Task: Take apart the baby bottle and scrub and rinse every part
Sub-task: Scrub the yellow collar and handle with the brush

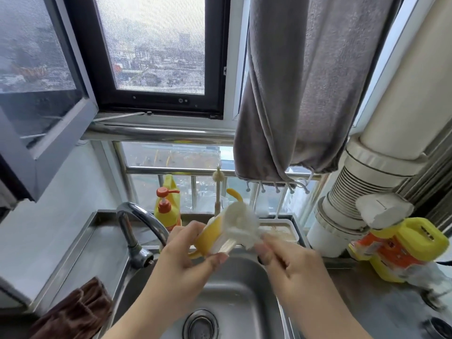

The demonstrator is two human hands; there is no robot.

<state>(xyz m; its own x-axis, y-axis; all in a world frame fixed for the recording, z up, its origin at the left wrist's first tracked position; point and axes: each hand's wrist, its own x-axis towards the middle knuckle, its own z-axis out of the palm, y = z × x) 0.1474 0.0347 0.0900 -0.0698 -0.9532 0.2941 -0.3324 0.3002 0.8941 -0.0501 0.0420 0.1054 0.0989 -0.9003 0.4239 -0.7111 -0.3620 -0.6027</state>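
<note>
Over sink [234, 285], just right of tap [137, 226]: left hand [188, 255] w/ fingers curled round yellow bottle part [210, 237], tilted, handle loop at near-left, foamy white sponge brush [241, 223] over its top; right hand [291, 263] grips brush stick.

left hand [188, 250] gripping bottle [208, 237], sink [234, 289]

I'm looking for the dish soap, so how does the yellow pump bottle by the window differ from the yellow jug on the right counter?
The pump bottle stands upright behind the tap, while the yellow jug lies tilted on the right counter. The pump bottle has an orange pump on top; the yellow jug has a flat yellow cap and no pump. The jug looks bulkier, though it is nearer the camera. Both are yellow plastic with orange on them.
</note>
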